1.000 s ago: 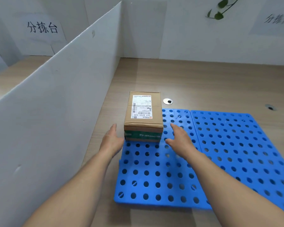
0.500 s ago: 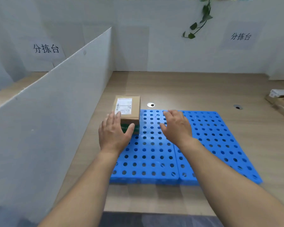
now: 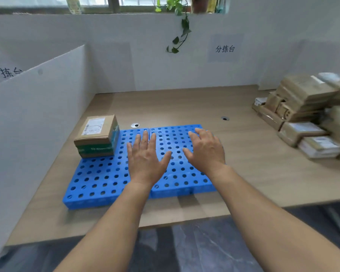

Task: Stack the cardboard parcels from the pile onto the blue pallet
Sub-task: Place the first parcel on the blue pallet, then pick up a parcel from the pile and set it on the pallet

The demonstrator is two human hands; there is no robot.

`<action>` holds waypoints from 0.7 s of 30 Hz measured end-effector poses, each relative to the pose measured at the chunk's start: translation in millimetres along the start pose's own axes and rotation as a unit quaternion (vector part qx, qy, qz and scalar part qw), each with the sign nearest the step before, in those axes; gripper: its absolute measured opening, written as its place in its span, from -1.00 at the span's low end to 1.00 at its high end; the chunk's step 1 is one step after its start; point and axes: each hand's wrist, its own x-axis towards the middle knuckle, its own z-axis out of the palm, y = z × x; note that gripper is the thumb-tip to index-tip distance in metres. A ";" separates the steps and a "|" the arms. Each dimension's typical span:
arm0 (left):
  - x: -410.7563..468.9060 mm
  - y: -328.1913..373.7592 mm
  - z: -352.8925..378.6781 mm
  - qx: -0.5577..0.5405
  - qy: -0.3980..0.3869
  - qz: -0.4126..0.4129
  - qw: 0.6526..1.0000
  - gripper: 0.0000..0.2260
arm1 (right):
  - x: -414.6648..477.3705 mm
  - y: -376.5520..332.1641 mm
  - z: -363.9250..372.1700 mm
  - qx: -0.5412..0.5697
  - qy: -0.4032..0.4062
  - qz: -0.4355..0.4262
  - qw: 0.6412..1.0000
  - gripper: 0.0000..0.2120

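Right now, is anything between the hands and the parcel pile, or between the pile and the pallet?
Nothing visible does. The left hand and right hand hover open over the blue pallet; only bare table separates them from the parcel pile. The placed parcel sits on the pallet's far left corner, off that path.
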 end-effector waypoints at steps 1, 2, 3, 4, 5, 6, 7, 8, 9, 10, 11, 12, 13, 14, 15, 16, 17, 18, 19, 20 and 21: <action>-4.1 12.9 2.8 -0.003 -0.001 0.006 1.000 -0.34 | -5.1 12.1 -5.1 0.000 0.000 0.006 1.000 -0.49; -7.6 26.2 6.0 -0.006 -0.003 0.013 1.000 -0.34 | -10.6 24.0 -10.5 -0.005 0.003 0.009 1.000 -0.48; -10.8 39.9 9.2 -0.008 -0.007 0.021 1.000 -0.35 | -16.1 36.3 -15.6 -0.014 0.011 0.010 1.000 -0.46; -13.8 53.6 13.1 -0.010 -0.010 0.030 0.999 -0.35 | -21.7 48.7 -20.9 -0.023 0.016 0.012 1.000 -0.45; -16.5 67.8 17.5 -0.013 -0.014 0.040 0.999 -0.34 | -27.6 61.2 -26.3 -0.029 0.017 0.018 0.999 -0.44; -19.3 82.0 22.0 -0.018 -0.019 0.049 0.998 -0.34 | -33.6 73.3 -31.6 -0.034 0.015 0.026 0.999 -0.44; -21.9 95.6 26.7 -0.024 -0.024 0.056 0.998 -0.34 | -39.5 85.2 -36.4 -0.037 0.014 0.036 0.999 -0.44; -24.5 108.3 31.9 -0.030 -0.028 0.063 0.997 -0.34 | -45.4 97.0 -40.0 -0.039 0.015 0.046 0.998 -0.43; -26.7 120.7 36.7 -0.034 -0.033 0.070 0.996 -0.34 | -50.7 108.9 -43.5 -0.043 0.018 0.055 0.997 -0.43; -28.5 132.6 41.1 -0.036 -0.038 0.079 0.996 -0.34 | -55.8 120.2 -47.2 -0.047 0.020 0.064 0.997 -0.42; -30.1 144.1 45.1 -0.036 -0.043 0.088 0.995 -0.33 | -60.4 131.5 -50.7 -0.049 0.020 0.073 0.996 -0.42; -31.2 155.5 48.7 -0.036 -0.047 0.097 0.993 -0.33 | -64.9 142.7 -53.6 -0.050 0.019 0.085 0.995 -0.42; -31.8 166.8 52.3 -0.038 -0.050 0.107 0.992 -0.33 | -69.4 153.6 -56.7 -0.052 0.021 0.097 0.994 -0.42; -32.1 178.1 55.9 -0.041 -0.053 0.116 0.991 -0.32 | -73.6 164.5 -60.0 -0.054 0.025 0.109 0.992 -0.42; -31.8 189.3 59.8 -0.046 -0.055 0.126 0.989 -0.32 | -77.6 174.8 -63.5 -0.055 0.031 0.122 0.990 -0.42; -31.2 200.3 63.7 -0.050 -0.058 0.136 0.988 -0.32 | -81.5 184.3 -67.3 -0.053 0.038 0.136 0.989 -0.42; -30.2 211.3 68.0 -0.054 -0.061 0.146 0.986 -0.32 | -85.3 193.7 -71.0 -0.057 0.043 0.148 0.986 -0.41; -29.0 222.2 73.0 -0.055 -0.064 0.156 0.984 -0.32 | -88.5 203.5 -73.8 -0.063 0.043 0.158 0.985 -0.41; -27.2 233.4 77.6 -0.054 -0.066 0.167 0.982 -0.32 | -91.2 214.5 -75.8 -0.066 0.043 0.167 0.983 -0.40; -24.6 245.4 82.5 -0.055 -0.069 0.176 0.980 -0.32 | -93.6 225.8 -77.7 -0.069 0.046 0.175 0.981 -0.40; -21.7 258.2 88.1 -0.058 -0.072 0.185 0.978 -0.32 | -95.3 237.8 -79.5 -0.074 0.049 0.183 0.979 -0.40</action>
